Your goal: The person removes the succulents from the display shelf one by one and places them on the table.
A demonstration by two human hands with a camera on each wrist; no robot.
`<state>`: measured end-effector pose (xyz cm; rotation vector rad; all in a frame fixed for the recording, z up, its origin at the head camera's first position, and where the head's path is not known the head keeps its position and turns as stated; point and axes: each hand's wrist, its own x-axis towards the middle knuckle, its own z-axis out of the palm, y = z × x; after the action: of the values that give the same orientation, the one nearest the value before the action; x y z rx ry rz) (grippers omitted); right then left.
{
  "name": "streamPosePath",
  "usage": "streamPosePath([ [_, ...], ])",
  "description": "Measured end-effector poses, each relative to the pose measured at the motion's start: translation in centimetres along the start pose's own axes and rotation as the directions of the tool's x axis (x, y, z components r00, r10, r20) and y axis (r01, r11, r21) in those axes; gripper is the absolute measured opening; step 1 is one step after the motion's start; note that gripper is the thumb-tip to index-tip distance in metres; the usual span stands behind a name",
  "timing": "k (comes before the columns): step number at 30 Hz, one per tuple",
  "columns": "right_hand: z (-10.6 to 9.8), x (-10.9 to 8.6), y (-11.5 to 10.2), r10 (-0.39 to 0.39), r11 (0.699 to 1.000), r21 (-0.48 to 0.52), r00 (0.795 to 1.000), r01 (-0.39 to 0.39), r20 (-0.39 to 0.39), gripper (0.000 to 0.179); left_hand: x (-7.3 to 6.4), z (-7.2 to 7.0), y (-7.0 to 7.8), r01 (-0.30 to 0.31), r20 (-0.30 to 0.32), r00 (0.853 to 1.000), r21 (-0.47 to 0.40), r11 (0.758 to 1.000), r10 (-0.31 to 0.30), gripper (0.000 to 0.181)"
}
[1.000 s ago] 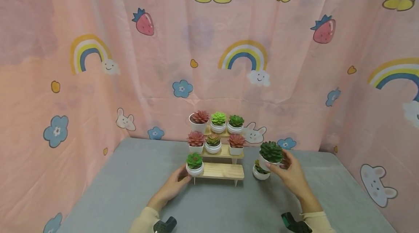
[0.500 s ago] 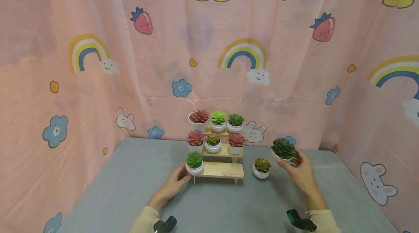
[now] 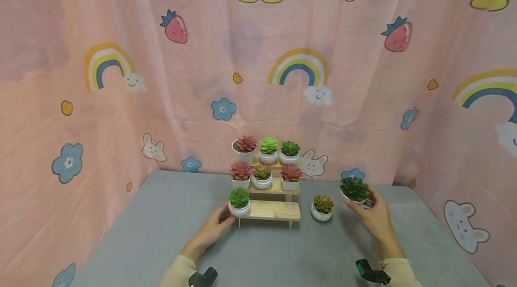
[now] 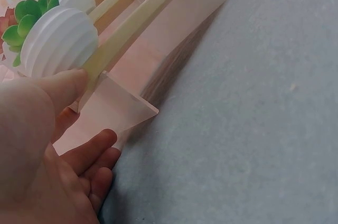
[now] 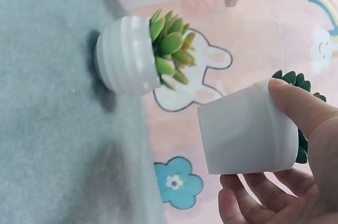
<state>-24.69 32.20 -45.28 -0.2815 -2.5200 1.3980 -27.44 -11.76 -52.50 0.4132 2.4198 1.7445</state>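
Note:
My right hand (image 3: 373, 213) grips a potted succulent (image 3: 354, 189) with dark green leaves, to the right of the stand. The right wrist view shows its smooth white pot (image 5: 248, 131) tilted above the table, thumb on one side and fingers on the other. At the left end of the tiered wooden stand (image 3: 274, 210), my left hand (image 3: 214, 226) holds the lowest step. In the left wrist view its thumb lies at the board's end beside a ribbed white pot (image 4: 60, 44), and its fingers curl by the pale leg panel (image 4: 113, 108). That pot's bright green succulent (image 3: 238, 198) stands on the lowest step.
Another succulent (image 3: 323, 206) with yellow-green leaves stands on the grey table (image 3: 258, 255), between the stand and my right hand. Several potted succulents fill the upper two steps, among them a red one (image 3: 291, 175). A pink printed curtain (image 3: 194, 76) hangs behind.
My right hand has moved right with the dark green succulent, away from the yellow-green one it partly covered, and is slightly lower than half a second ago. My left hand stays at the stand.

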Motion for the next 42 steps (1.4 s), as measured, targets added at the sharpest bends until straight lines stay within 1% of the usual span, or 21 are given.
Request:
streamPosePath([
  [4,0.2,0.2,0.6,0.022,1.000,-0.019,1.000,-0.022,-0.004,0.089,-0.2,-0.1,-0.1,0.015,-0.005,1.000,-0.003,1.000,-0.015,0.063],
  [9,0.6,0.5,1.4,0.064,0.998,-0.018,0.997,-0.063,0.053,0.094,-0.2,-0.1,-0.2,0.018,-0.009,1.000,-0.011,1.000,-0.018,0.063],
  [11,0.8,0.7,1.7,0.074,0.997,-0.017,0.994,-0.073,0.077,0.095,-0.2,-0.2,-0.3,0.011,-0.009,1.000,-0.010,1.000,-0.011,0.063],
  [17,1.0,0.9,2.3,0.084,0.996,-0.042,0.989,-0.079,0.120,0.095,-0.2,-0.3,-0.4,0.002,-0.011,1.000,0.014,1.000,-0.002,0.063],
  [22,1.0,1.1,2.4,0.107,0.992,-0.079,0.983,-0.096,0.151,0.099,-0.3,-0.4,-0.4,0.001,-0.010,1.000,0.011,1.000,-0.001,0.062],
  [31,1.2,1.6,2.9,0.125,0.987,-0.126,0.976,-0.103,0.180,0.100,-0.5,-0.5,-0.1,0.011,-0.014,1.000,0.008,1.000,-0.011,0.062],
  [35,1.1,1.7,3.4,0.131,0.987,-0.122,0.969,-0.106,0.211,0.102,-0.4,-0.4,-0.1,0.007,-0.016,1.000,0.017,1.000,-0.007,0.062],
  [42,0.4,1.7,3.9,0.141,0.987,-0.108,0.959,-0.117,0.247,0.102,0.0,-0.1,-0.3,-0.013,0.011,1.000,0.029,0.999,0.012,0.063],
])
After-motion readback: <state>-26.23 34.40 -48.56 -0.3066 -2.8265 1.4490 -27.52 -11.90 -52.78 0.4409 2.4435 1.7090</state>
